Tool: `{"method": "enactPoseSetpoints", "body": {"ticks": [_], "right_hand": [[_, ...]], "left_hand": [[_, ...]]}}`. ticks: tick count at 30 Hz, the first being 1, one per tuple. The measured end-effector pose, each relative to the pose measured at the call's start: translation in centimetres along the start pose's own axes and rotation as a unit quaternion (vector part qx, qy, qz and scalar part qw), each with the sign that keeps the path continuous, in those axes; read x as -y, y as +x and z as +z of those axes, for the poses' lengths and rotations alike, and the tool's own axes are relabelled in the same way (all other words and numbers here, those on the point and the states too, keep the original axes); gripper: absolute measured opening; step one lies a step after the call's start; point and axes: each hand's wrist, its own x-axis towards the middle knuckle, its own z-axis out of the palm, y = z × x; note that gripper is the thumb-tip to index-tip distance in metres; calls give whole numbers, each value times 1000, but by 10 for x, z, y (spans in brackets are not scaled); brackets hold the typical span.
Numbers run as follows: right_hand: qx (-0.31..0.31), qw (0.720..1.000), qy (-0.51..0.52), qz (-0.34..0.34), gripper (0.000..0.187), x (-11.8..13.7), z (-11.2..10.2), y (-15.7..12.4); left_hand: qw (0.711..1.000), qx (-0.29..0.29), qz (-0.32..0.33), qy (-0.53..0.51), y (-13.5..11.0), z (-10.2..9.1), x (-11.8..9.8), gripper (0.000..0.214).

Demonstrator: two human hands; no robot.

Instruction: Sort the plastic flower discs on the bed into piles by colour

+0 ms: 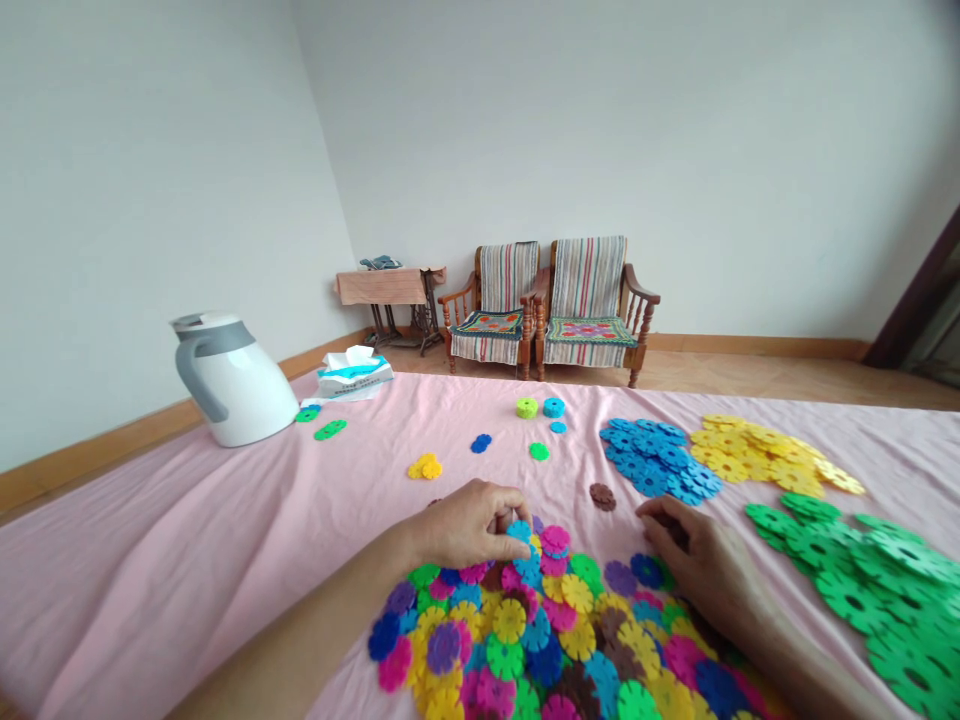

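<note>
My left hand [480, 525] is closed at the far edge of a mixed heap of plastic snowflake discs [510, 620]. Its thumb and forefinger pinch a light blue snowflake disc [519, 531]. Over the heap's right side, my right hand [701, 550] has its thumb and forefinger apart, with nothing visible between them. Near those fingertips lie a dark blue disc [646, 570] and a pair of brown discs [602, 497]. Sorted piles of blue discs [656, 460], yellow discs [769, 450] and green discs [870, 570] spread to the right.
A lime stack [526, 407] and a light blue stack [553, 407] stand farther back on the pink cloth [247, 560]. Small groups of yellow discs [425, 466] and green discs [330, 430] lie leftward, near a white jug [240, 385] and a tissue box [355, 373].
</note>
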Motion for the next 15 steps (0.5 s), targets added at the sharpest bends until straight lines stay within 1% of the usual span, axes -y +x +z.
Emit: {"method": "enactPoseSetpoints", "body": {"ticks": [2, 3, 4, 5, 6, 8, 10, 12, 13, 15], "right_hand": [[0, 1000, -2, 0, 26, 1, -1, 0], [0, 1000, -4, 0, 25, 2, -1, -1], [2, 1000, -6, 0, 25, 3, -2, -1], [2, 1000, -5, 0, 24, 4, -3, -1], [2, 1000, -3, 0, 23, 4, -3, -1], [0, 1000, 3, 0, 22, 5, -4, -1], [0, 1000, 7, -1, 22, 5, -4, -1], [1, 1000, 9, -1, 22, 5, -4, -1], [3, 1000, 10, -1, 22, 6, -5, -1], [3, 1000, 12, -1, 22, 7, -5, 0]], "left_hand": [[998, -45, -9, 42, -1, 1, -4, 22], [996, -64, -2, 66, -1, 2, -8, 21], [993, -73, 18, 86, -2, 3, -13, 19], [991, -69, 49, 100, -3, 4, -19, 20], [989, -55, 85, 107, -5, 5, -25, 23], [982, -6, 155, 109, -10, 9, -39, 36], [971, 48, 204, 112, -18, 15, -51, 51], [959, 103, 235, 121, -26, 24, -59, 54], [954, 121, 243, 124, -29, 30, -61, 53], [953, 131, 244, 125, -34, 42, -60, 55]]}}
